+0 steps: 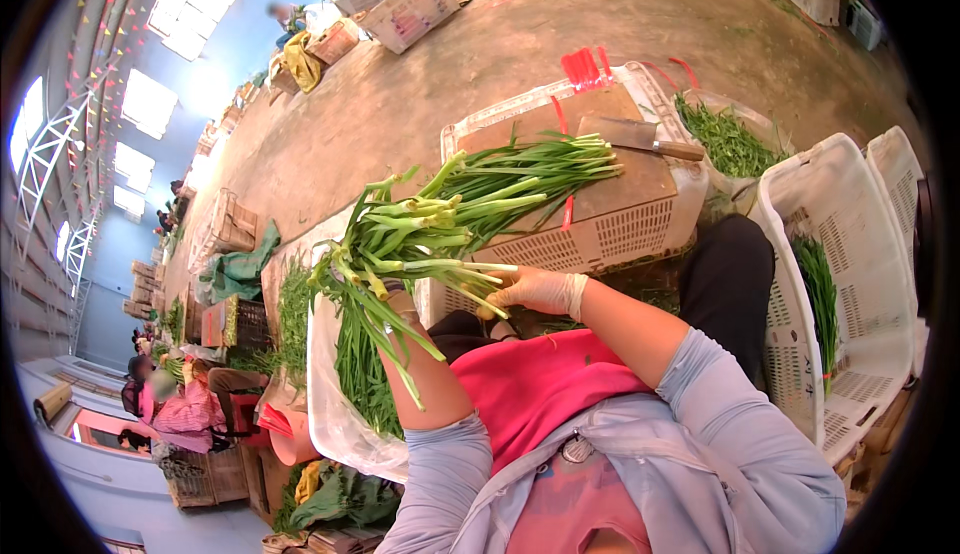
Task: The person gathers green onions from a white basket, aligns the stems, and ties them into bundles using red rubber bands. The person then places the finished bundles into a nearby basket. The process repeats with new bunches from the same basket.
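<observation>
My left hand (396, 295), largely hidden under leaves, holds up a loose bunch of long green vegetables with pale stems (420, 216). My right hand (534, 289), in a pale thin glove, pinches the stem ends of this bunch between thumb and fingers. Beyond both hands, a pile of trimmed long green leaves (540, 168) lies on a brown board (637, 186) atop a white plastic crate (630, 230). A red strip (568, 213) passes under the pile. A cleaver with a wooden handle (679, 150) rests on the board behind it, near a bundle of red strips (585, 70).
At left stands a white lined tub (322, 404) of greens. Crates (855, 314) with a green bundle stand at right, near a bag of leafy scraps (724, 138). My knee (727, 269) is beside the board's crate. Another person (187, 411) sits far left.
</observation>
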